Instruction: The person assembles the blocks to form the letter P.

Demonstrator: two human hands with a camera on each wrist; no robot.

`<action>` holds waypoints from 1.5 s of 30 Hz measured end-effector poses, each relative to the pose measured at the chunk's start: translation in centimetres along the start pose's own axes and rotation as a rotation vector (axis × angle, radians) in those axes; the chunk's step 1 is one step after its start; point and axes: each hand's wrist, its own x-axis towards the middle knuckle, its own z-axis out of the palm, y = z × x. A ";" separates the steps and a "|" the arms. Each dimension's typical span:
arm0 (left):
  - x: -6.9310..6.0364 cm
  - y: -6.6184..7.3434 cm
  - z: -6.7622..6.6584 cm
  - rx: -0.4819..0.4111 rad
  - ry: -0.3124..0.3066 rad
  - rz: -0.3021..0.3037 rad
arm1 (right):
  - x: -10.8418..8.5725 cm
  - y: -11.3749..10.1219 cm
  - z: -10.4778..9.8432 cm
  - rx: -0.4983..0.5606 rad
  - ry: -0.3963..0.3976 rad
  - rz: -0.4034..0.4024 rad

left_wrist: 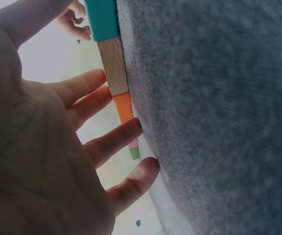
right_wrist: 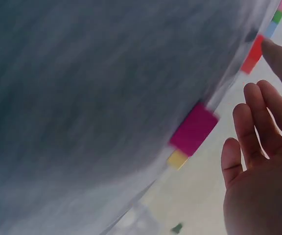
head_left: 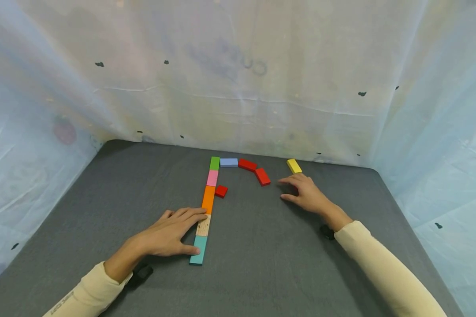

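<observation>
My left hand [head_left: 166, 235] lies over a straight row of blocks, fingers outstretched. Its fingertips reach the orange block [head_left: 208, 199] and the bare wooden block [head_left: 202, 226], and the thumb is at the teal block [head_left: 198, 253]. Further along stand a pink block [head_left: 212, 178] and a green block [head_left: 215, 163]. From there a light blue block [head_left: 228, 163] and two red blocks [head_left: 247, 165] bend to the right. My right hand [head_left: 309, 196], fingers loosely bent and holding nothing, hovers close to a yellow block [head_left: 294, 166]. A magenta block [right_wrist: 195, 129] shows in the right wrist view; in the head view the hand hides it.
Another red block [head_left: 221, 191] sits to the right of the row, beside the orange block. Everything stands on a dark grey table [head_left: 254, 264]. Pale translucent sheeting [head_left: 238, 88] hangs behind the table and along both sides.
</observation>
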 end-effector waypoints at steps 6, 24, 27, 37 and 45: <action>0.0 -0.1 0.0 -0.004 -0.001 -0.008 | -0.8 2.2 -1.0 -0.010 0.017 0.073; 0.0 -0.2 0.2 -0.009 -0.007 -0.015 | -2.0 4.2 -0.8 0.007 -0.054 0.194; 0.0 -0.2 0.2 -0.005 -0.006 -0.015 | -2.0 4.3 -0.7 0.005 -0.061 0.197; -0.2 -0.1 0.1 -0.003 0.003 -0.009 | -1.8 4.5 -0.3 0.002 -0.036 0.182; -0.2 -0.3 0.2 0.001 0.022 0.014 | -2.0 4.6 -0.5 0.026 -0.025 0.171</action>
